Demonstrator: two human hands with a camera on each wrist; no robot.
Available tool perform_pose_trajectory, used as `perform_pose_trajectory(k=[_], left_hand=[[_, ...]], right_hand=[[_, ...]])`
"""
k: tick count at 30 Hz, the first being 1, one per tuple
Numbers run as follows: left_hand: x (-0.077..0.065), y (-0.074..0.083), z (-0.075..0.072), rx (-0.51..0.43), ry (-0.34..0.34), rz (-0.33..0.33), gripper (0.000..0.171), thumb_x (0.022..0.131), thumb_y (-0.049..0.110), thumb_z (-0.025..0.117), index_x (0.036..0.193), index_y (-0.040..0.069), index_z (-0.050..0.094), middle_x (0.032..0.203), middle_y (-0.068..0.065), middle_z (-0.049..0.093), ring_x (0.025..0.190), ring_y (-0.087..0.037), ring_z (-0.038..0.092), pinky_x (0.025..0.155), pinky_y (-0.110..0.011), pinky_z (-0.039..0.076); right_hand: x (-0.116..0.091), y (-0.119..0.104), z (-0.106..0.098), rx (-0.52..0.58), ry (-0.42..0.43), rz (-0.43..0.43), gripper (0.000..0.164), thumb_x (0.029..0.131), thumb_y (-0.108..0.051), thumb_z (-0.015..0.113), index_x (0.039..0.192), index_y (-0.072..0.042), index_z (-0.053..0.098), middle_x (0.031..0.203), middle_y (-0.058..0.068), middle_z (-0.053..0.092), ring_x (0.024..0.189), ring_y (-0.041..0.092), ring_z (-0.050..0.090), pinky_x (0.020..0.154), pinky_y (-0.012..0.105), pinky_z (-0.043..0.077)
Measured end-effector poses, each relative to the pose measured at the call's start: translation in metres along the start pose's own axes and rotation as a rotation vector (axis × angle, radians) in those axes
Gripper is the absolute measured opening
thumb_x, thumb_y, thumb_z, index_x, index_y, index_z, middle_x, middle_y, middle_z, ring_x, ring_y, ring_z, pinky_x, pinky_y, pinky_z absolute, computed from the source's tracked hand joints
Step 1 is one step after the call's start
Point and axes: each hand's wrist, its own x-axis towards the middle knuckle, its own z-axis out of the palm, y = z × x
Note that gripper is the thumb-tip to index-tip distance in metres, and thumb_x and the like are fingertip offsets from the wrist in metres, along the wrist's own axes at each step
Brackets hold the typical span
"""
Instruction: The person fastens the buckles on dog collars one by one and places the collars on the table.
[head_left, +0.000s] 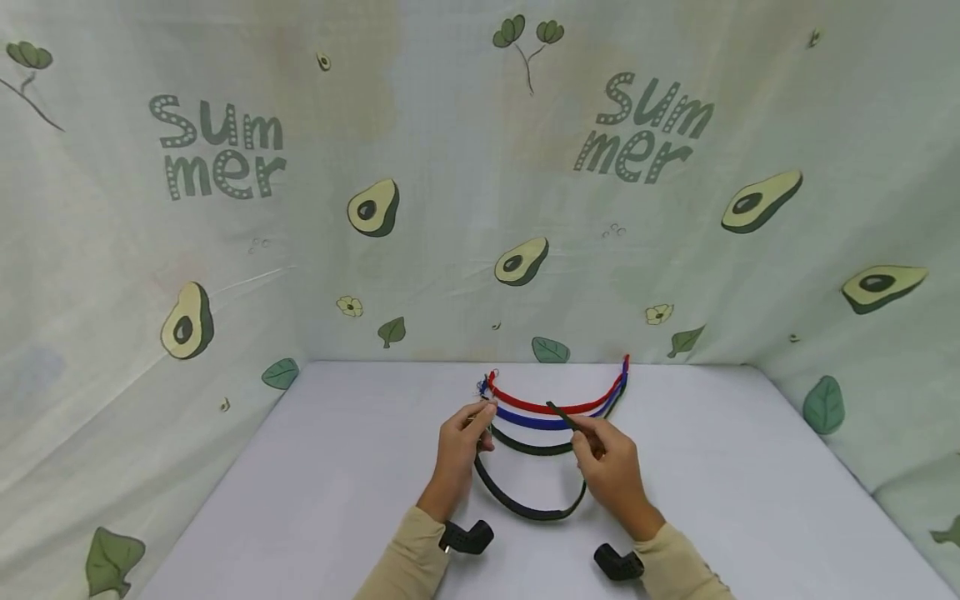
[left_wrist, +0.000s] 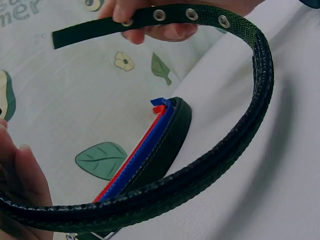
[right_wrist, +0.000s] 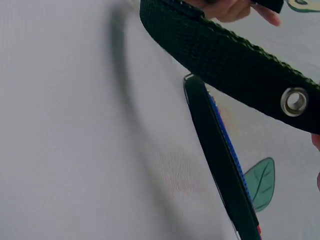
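A dark green pet collar hangs in a U between both hands. My left hand grips one end between thumb and fingers. With thumb and fingertips my right hand pinches the other end, whose tip sticks out up and to the left. Metal eyelets run along that strap end in the left wrist view. Just beyond the hands, a red collar, a blue collar and another dark green collar lie nested in curves. The left hand partly hides their left ends.
The white table runs back to a hanging cloth printed with avocados and leaves. More of that cloth rises on both sides. Black wrist mounts sit by the sleeves. The collar casts a soft shadow on the table.
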Motion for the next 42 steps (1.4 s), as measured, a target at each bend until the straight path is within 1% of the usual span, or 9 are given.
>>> perform_pose_trajectory(k=[3,6,11,16,23,32,38,40,42], left_hand=[[-0.001,0.002,0.000,0.027,-0.035,-0.013,0.041,0.094,0.032,0.072,0.120,0.001,0.070,0.081,-0.007,0.060,0.062,-0.013,0.055,0.065,-0.029,0.052],[-0.003,0.005,-0.001,0.067,-0.058,-0.027,0.044,0.093,0.034,0.073,0.121,0.000,0.069,0.085,-0.009,0.061,0.065,-0.014,0.057,0.066,-0.029,0.053],[-0.005,0.008,-0.002,0.113,-0.120,-0.026,0.045,0.095,0.036,0.070,0.123,0.000,0.068,0.100,-0.011,0.066,0.073,-0.016,0.063,0.065,-0.027,0.051],[-0.006,0.009,0.000,0.146,-0.178,-0.024,0.041,0.097,0.036,0.068,0.121,0.003,0.069,0.103,-0.009,0.071,0.080,-0.018,0.066,0.067,-0.027,0.051],[-0.005,0.009,0.003,0.136,-0.232,-0.029,0.041,0.097,0.031,0.068,0.124,-0.001,0.068,0.099,-0.009,0.069,0.081,-0.018,0.065,0.067,-0.026,0.050],[-0.005,0.013,-0.001,0.144,-0.280,-0.019,0.045,0.096,0.031,0.069,0.125,-0.004,0.066,0.099,-0.009,0.068,0.078,-0.016,0.065,0.067,-0.025,0.050],[-0.006,0.016,0.000,0.227,-0.304,-0.004,0.036,0.095,0.034,0.071,0.120,0.008,0.072,0.102,-0.020,0.068,0.078,-0.017,0.065,0.065,-0.025,0.049],[-0.007,0.018,0.002,0.243,-0.307,0.001,0.034,0.095,0.036,0.070,0.119,0.012,0.073,0.101,-0.017,0.069,0.079,-0.017,0.066,0.065,-0.025,0.048],[-0.007,0.019,0.004,0.234,-0.295,0.010,0.034,0.096,0.035,0.069,0.119,0.011,0.072,0.100,-0.013,0.069,0.079,-0.018,0.066,0.065,-0.025,0.048]], right_hand=[[0.001,-0.003,0.005,-0.047,0.022,-0.135,0.032,0.085,0.010,0.066,0.111,-0.007,0.074,0.078,-0.006,0.058,0.060,0.006,0.048,0.051,0.014,0.041],[0.000,-0.007,0.009,-0.046,0.018,-0.199,0.032,0.083,0.010,0.066,0.109,-0.006,0.075,0.078,-0.007,0.055,0.062,0.006,0.046,0.052,0.014,0.041],[-0.002,-0.016,0.013,0.003,-0.008,-0.154,0.030,0.085,0.011,0.067,0.109,-0.004,0.076,0.074,-0.007,0.052,0.060,0.005,0.045,0.049,0.014,0.038],[-0.005,-0.020,0.014,0.018,-0.054,-0.104,0.027,0.087,0.008,0.068,0.110,-0.004,0.076,0.074,-0.006,0.053,0.059,0.005,0.046,0.047,0.014,0.037],[-0.005,-0.017,0.014,-0.009,-0.059,-0.129,0.027,0.084,0.011,0.068,0.108,-0.002,0.076,0.076,-0.005,0.052,0.061,0.005,0.044,0.050,0.013,0.036],[-0.003,-0.016,0.019,-0.048,-0.079,-0.164,0.028,0.085,0.009,0.067,0.108,-0.004,0.076,0.078,-0.005,0.053,0.062,0.005,0.044,0.051,0.012,0.037],[-0.004,-0.019,0.022,-0.051,-0.081,-0.156,0.028,0.085,0.008,0.067,0.109,-0.004,0.075,0.078,-0.006,0.052,0.061,0.006,0.043,0.051,0.012,0.036],[-0.004,-0.020,0.023,-0.059,-0.077,-0.159,0.027,0.085,0.007,0.068,0.109,-0.004,0.075,0.078,-0.006,0.052,0.061,0.006,0.043,0.051,0.011,0.035],[-0.004,-0.020,0.023,-0.064,-0.066,-0.163,0.027,0.085,0.007,0.068,0.109,-0.003,0.075,0.078,-0.006,0.051,0.061,0.006,0.043,0.051,0.011,0.035]])
